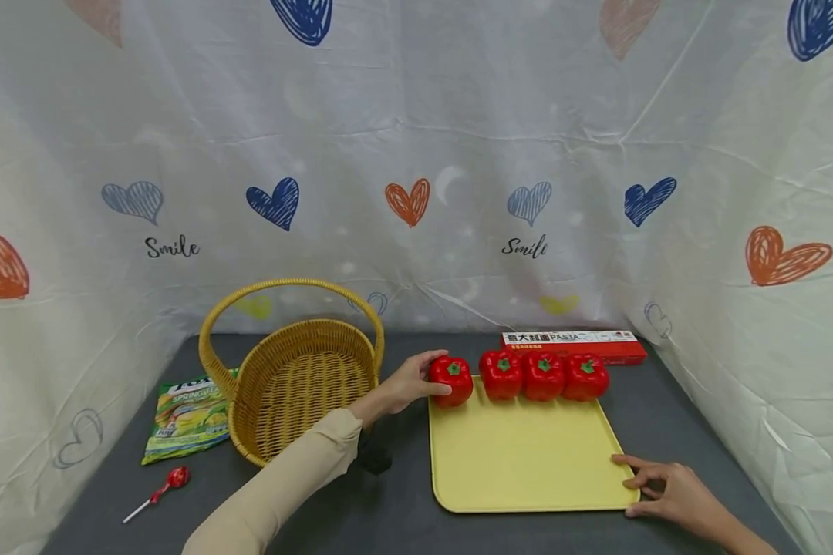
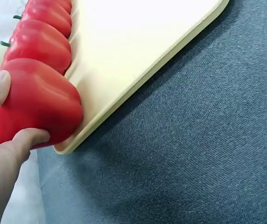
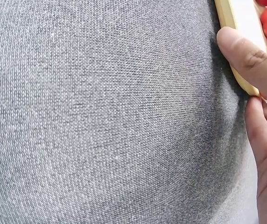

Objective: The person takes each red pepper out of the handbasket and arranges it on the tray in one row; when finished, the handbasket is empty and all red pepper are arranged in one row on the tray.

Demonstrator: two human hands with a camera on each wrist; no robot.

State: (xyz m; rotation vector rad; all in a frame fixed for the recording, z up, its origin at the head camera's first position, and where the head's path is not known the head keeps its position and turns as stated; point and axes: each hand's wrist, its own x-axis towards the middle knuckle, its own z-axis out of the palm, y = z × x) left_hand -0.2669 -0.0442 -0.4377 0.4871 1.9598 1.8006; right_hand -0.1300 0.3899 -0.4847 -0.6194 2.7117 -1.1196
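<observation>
My left hand [image 1: 408,383] grips a red bell pepper [image 1: 451,381] between thumb and fingers over the far left corner of a yellow tray [image 1: 527,462]. The left wrist view shows this bell pepper [image 2: 40,102] close over the tray's corner, with the thumb and fingers on its near side. Along the tray's far edge stand three more red bell peppers [image 1: 544,376] in a row, to the right of the held one. My right hand [image 1: 676,493] pinches the tray's near right corner, and in the right wrist view its thumb [image 3: 245,51] lies along the tray rim [image 3: 227,18].
A yellow wicker basket [image 1: 250,401] with a tall handle stands left of the tray. Beside it lie a green and yellow snack bag [image 1: 187,420] and a red lollipop [image 1: 177,477]. A red and white pasta box [image 1: 621,354] lies behind the bell peppers on the dark tabletop [image 1: 389,509].
</observation>
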